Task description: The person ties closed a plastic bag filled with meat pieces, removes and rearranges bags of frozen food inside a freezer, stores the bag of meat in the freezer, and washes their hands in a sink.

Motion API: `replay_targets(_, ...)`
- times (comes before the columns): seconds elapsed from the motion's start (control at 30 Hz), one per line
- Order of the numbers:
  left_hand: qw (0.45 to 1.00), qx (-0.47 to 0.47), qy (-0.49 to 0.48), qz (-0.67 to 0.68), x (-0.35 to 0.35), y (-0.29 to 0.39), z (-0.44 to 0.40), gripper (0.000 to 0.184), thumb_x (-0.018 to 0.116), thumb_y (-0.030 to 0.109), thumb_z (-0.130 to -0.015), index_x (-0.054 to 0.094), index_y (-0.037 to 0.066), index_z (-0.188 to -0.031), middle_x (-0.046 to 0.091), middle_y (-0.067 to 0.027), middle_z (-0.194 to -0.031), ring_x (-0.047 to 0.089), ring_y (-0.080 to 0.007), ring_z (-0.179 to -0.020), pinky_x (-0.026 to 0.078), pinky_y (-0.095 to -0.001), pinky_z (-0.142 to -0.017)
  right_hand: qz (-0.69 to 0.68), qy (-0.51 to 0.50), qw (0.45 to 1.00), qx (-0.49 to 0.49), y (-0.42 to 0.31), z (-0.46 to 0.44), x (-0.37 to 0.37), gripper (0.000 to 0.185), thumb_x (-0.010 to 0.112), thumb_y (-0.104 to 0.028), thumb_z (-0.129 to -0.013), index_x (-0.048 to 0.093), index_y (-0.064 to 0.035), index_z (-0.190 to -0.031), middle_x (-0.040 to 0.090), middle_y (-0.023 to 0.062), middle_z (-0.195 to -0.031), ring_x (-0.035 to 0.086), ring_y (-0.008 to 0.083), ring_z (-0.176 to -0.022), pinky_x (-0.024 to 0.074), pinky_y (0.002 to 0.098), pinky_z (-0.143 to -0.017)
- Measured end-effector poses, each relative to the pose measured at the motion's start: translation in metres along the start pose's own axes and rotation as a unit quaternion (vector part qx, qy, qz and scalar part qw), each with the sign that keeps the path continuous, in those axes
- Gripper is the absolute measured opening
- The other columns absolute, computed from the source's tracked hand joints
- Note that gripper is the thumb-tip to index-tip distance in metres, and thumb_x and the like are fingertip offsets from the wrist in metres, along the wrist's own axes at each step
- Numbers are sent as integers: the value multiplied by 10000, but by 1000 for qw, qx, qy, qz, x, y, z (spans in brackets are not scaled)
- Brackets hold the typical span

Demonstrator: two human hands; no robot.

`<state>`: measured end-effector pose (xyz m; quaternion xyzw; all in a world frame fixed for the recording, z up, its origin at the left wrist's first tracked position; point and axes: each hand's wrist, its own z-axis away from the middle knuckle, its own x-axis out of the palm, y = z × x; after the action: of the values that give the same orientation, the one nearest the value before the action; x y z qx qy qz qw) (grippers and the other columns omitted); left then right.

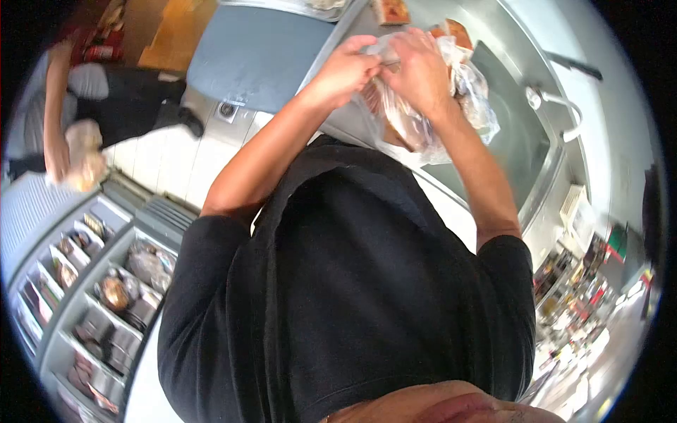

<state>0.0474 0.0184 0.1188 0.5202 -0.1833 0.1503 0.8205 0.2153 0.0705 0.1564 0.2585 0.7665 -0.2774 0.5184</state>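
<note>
Black shirt [345, 282] nearest, fingers [361, 65] pinch plastic bag [403, 121].

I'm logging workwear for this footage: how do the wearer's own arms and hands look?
The left sleeve and right sleeve are black, short and without visible markings, ending near the elbows. The left hand and right hand are ungloved, and no watch or bracelet shows at either wrist. Blur makes rings hard to judge.
</note>
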Motion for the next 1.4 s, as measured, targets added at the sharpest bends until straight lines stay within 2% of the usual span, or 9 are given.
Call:
replay_targets(0.13, 999, -9, 11, 37, 7, 9, 22, 453, 567, 64, -912, 454, 39, -1350, 529, -19, -751, 412, -70, -569, 289, -220, -471, -58, 223, 964, 135, -7, 59, -82, 517, 876, -219, -670, 670, -3, -1092, 662, 162, -1083, 595, 279, -1134, 476, 391, -963)
replay_targets(0.3, 997, -16, -25, 68, 16, 22, 30, 368, 520, 61, -937, 469, 29, -1300, 470, -19, -725, 365, -75, -532, 279, -221, -462, -1, 86, 883, 461, 12, 150, -79, 420, 726, -203, -822, 594, 46, -1134, 666, 118, -884, 652, 269, -804, 525, 361, -751)
replay_targets(0.5, 993, 19, -57, 105, 40, 67, 49, 398, 538, 9, -884, 461, -14, -1273, 486, -22, -689, 387, -90, -493, 270, -243, -434, -650, 308, 579, 384, 21, 124, -133, 313, 532, -53, -876, 514, 52, -1171, 416, -4, -665, 366, 97, -519, 320, 254, -490)
replay_targets(0.8, 984, 81, -136, 82, 79, 155, 81, 331, 544, 97, -931, 452, 96, -1250, 521, -48, -763, 438, -95, -586, 329, -194, -493, -715, 245, 604, 253, 19, 73, -228, 323, 475, -38, -948, 448, 52, -1257, 347, -34, -701, 284, 56, -554, 234, 193, -488)
replay_targets(0.9, 987, 109, -67, 100, 89, 173, 83, 323, 544, 93, -936, 453, 96, -1245, 519, -34, -740, 422, -96, -555, 332, -209, -484, -649, 388, 584, 295, 70, 62, -192, 305, 470, -39, -958, 460, 51, -1250, 353, -32, -707, 279, 52, -552, 236, 196, -483)
replay_targets(1.0, 993, 55, 1, 106, 52, 150, 49, 247, 556, 137, -955, 506, 95, -1192, 520, -28, -751, 419, -106, -570, 333, -227, -490, -655, 322, 540, 419, 110, 58, -130, 312, 466, -29, -955, 455, 50, -1256, 362, -28, -725, 283, 53, -556, 247, 201, -479)
replay_targets(1.13, 990, 57, -65, 111, 57, 153, 83, 220, 559, 163, -966, 544, 102, -1177, 499, -2, -713, 405, -103, -544, 336, -232, -478, -782, 126, 555, 254, 59, 57, -194, 333, 457, -42, -980, 424, 54, -1298, 362, -28, -745, 301, 47, -568, 260, 193, -478)
replay_targets(1.3, 984, 126, -98, 74, 48, 179, 127, 243, 513, 191, -993, 530, 100, -1217, 444, 19, -683, 370, -80, -534, 279, -199, -458, -760, 150, 609, 169, 1, 62, -275, 342, 425, -35, -995, 378, 89, -1310, 378, 10, -784, 347, 64, -584, 326, 191, -482)
replay_targets(1.4, 982, 116, -119, 95, 52, 186, 134, 270, 537, 175, -976, 517, 85, -1229, 428, 25, -701, 350, -73, -547, 279, -215, -470, -811, 111, 548, 169, 28, 75, -289, 332, 435, 13, -966, 371, 104, -1279, 375, 20, -772, 378, 94, -605, 360, 210, -495)
